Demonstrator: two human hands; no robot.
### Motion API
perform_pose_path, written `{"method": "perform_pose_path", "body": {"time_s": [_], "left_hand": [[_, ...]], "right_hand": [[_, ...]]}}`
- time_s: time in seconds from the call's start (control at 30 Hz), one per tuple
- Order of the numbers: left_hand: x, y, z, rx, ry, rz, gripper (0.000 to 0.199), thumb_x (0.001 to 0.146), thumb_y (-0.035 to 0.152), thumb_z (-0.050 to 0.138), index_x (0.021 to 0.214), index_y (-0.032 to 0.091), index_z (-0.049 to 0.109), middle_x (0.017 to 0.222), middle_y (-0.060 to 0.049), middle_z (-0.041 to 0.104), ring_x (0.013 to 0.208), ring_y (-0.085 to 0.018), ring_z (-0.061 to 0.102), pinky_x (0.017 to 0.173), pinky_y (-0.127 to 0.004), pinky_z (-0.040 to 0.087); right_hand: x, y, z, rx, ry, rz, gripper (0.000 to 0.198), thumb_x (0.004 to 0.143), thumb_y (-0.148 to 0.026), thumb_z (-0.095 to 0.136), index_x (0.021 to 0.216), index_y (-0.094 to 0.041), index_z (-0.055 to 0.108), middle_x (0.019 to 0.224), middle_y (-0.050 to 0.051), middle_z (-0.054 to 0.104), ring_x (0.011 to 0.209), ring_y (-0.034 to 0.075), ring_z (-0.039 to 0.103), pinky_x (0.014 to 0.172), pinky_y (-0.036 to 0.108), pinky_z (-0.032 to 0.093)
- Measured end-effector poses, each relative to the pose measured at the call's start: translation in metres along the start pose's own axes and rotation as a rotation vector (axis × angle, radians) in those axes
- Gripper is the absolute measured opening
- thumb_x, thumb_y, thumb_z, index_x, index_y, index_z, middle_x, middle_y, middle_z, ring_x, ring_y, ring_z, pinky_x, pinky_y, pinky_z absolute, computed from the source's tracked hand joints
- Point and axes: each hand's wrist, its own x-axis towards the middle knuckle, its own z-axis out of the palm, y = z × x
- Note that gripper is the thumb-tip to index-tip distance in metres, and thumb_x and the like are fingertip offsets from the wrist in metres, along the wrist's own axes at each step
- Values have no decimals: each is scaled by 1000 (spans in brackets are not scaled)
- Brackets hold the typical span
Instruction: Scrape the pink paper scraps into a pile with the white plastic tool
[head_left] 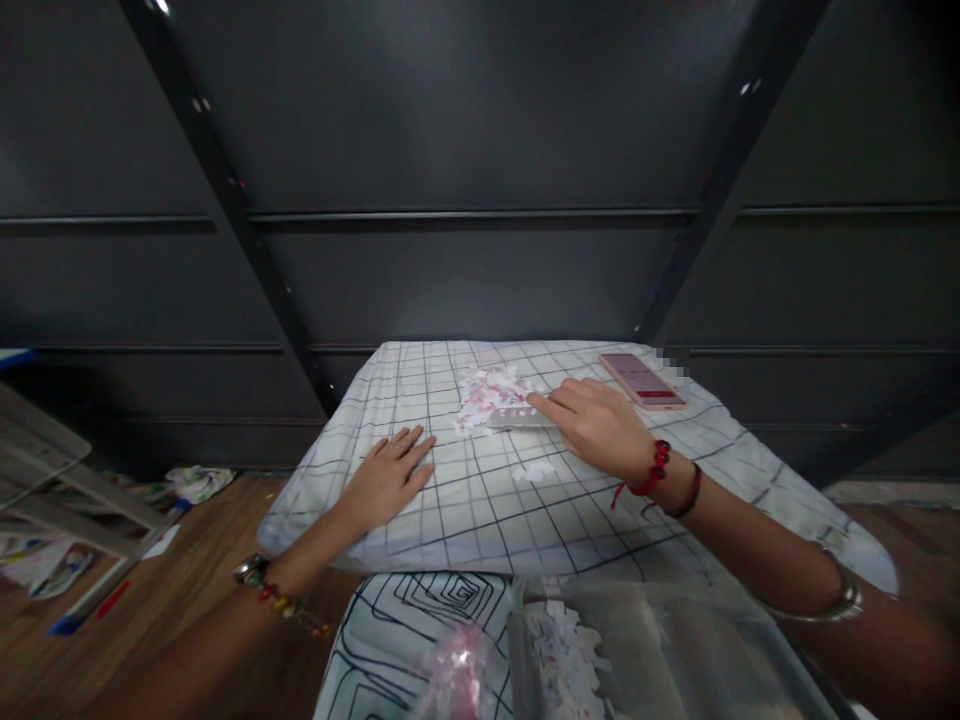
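Observation:
My left hand (390, 478) lies flat on the white checked tablecloth (465, 520), fingers spread, with nothing in it. Across from it, my right hand (596, 425) is closed on a flat pale strip (517, 417) with a row of small marks or holes; its index finger stretches along the strip. What kind of tool the strip is cannot be made out. It lies against the near edge of a heap of white and pink paper-like pieces (491, 392). A few loose white pieces (534, 470) rest on the cloth, nearer to me.
A pink phone (643, 381) lies at the back right of the table. In front stand a see-through plastic box (675, 640) with white speckled pieces (562, 660) and a pink plastic-wrapped bundle (459, 670) on a patterned cushion (375, 640). Dark panels (472, 280) close off the back.

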Motion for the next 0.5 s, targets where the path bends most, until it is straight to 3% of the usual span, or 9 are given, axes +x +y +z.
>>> {"method": "perform_pose_path", "body": {"time_s": [0.27, 0.37, 0.5], "left_hand": [[-1, 1, -1, -21, 13, 1, 47, 94, 44, 26, 131, 19, 41, 139, -9, 35, 128, -25, 30, 101, -43, 27], [-1, 1, 0, -30, 25, -2, 47, 94, 44, 27, 131, 19, 42, 139, -8, 35, 128, -24, 30, 101, -43, 27], [-1, 0, -1, -35, 11, -2, 47, 94, 43, 28, 131, 18, 41, 139, -9, 35, 128, -25, 29, 101, -44, 27]], "right_hand": [[1, 6, -16, 33, -85, -41, 31, 71, -1, 41, 90, -15, 62, 66, 3, 57, 65, 15, 46, 60, 28, 31], [3, 8, -22, 16, -53, -12, 32, 72, -2, 43, 94, -14, 61, 66, 3, 58, 66, 15, 46, 61, 28, 31], [18, -1, -12, 14, -11, 2, 32, 76, -3, 41, 99, -14, 60, 68, 3, 58, 67, 15, 46, 61, 28, 31]]}}
